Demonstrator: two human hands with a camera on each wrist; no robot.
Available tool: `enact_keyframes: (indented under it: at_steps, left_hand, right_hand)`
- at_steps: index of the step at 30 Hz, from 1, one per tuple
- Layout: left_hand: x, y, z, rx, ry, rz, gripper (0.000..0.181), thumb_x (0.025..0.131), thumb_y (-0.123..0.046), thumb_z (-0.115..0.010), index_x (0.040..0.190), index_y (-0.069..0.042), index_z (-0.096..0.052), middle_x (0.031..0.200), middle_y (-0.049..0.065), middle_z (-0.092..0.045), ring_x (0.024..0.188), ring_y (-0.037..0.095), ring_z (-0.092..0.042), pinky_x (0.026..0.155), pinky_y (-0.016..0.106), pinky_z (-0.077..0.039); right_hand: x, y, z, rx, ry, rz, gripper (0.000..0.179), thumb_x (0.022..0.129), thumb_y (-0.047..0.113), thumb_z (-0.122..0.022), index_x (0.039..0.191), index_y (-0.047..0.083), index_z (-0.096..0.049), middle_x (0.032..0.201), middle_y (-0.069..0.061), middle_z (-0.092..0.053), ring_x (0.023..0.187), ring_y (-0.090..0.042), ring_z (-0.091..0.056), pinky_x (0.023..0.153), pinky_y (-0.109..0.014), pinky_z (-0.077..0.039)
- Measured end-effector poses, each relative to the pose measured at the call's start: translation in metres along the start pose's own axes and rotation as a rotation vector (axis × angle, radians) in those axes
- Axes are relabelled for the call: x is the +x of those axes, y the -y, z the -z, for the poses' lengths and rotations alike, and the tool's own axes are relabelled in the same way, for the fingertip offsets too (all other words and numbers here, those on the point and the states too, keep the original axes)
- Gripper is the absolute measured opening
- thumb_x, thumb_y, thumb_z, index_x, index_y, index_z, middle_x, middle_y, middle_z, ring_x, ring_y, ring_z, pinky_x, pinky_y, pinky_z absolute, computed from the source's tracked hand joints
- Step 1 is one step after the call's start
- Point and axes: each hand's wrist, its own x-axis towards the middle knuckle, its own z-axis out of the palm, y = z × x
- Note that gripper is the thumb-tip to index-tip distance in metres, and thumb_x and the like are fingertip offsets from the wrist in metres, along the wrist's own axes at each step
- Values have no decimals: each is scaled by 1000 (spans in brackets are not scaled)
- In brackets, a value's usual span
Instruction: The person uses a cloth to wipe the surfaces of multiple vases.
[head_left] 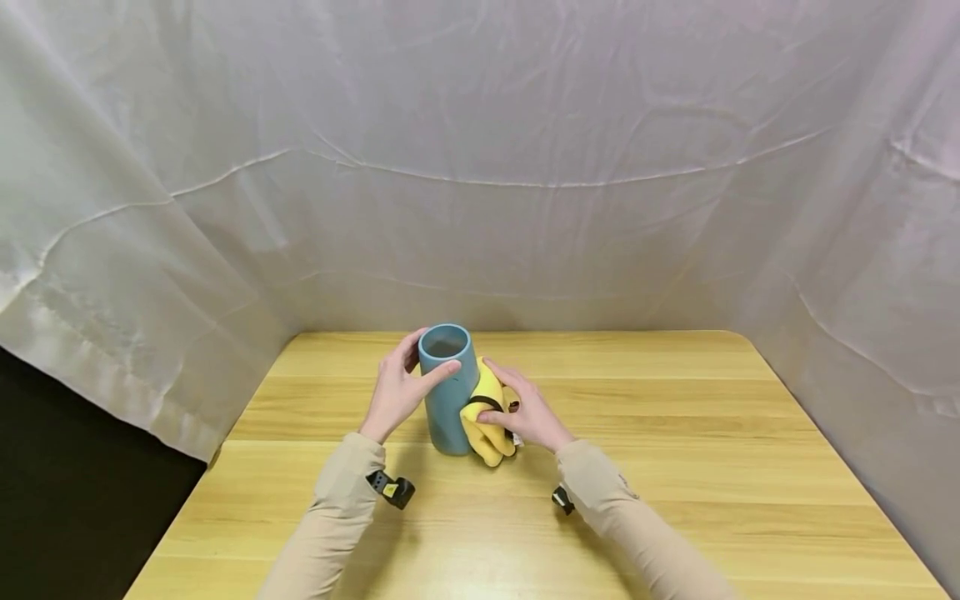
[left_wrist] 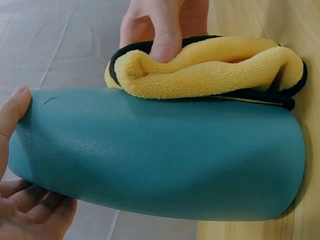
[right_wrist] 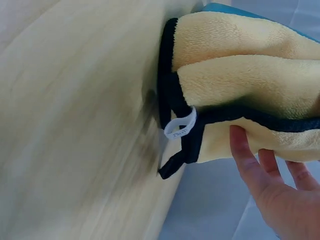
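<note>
A tall teal-blue vase with an open round top stands upright on the table. My left hand grips it near the rim, thumb on the front and fingers round the far side. Against the vase's right side my right hand holds a folded yellow towel with black edging. In the left wrist view the towel lies along the vase wall, and the right thumb presses into its folds. The right wrist view shows a small white tag at the towel's edge.
The wooden table has light yellow grain. Pale fabric hangs behind it and along both sides. A black area lies beyond its left edge. A small black device is strapped at each wrist.
</note>
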Motion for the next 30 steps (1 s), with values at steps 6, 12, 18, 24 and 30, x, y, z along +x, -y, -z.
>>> enact_keyframes:
  at_steps: [6,12,18,24,30]
  left_hand:
    - [-1,-2,0,3,-1,5,58,84,-24,-83,135,-9,-59,124,13,-69,119,28,-66,109,45,-50]
    - [-2,-4,0,12,-8,10,59,84,-25,-83,135,-8,-59,123,12,-69,118,27,-67,109,45,-51]
    - [-3,-3,0,-5,-11,10,61,83,-24,-84,135,-7,-58,125,15,-68,119,30,-66,109,47,-50]
    - [-3,-2,-1,-8,-13,33,63,83,-20,-84,138,-4,-55,130,19,-66,124,33,-63,112,48,-47]
    - [-2,-1,-2,-13,-8,36,65,84,-15,-83,140,0,-53,133,23,-64,127,37,-61,114,50,-45]
  right_hand:
    - [-2,-2,-3,38,-7,-28,89,82,22,-84,157,17,-37,150,-13,-51,130,-32,-53,94,-50,-55]
    - [-4,-3,-6,93,-36,-56,89,81,19,-85,156,22,-38,149,-13,-51,126,-30,-53,84,-40,-58]
    - [-5,-1,-8,137,-72,-65,86,82,17,-84,155,25,-40,152,-11,-49,129,-30,-51,83,-33,-55]
    - [1,11,-5,192,-105,-56,85,83,11,-83,155,23,-40,152,-11,-48,130,-29,-49,87,-34,-55]
    - [18,36,14,202,-91,51,86,82,5,-82,156,17,-39,148,-14,-51,126,-26,-48,82,-37,-58]
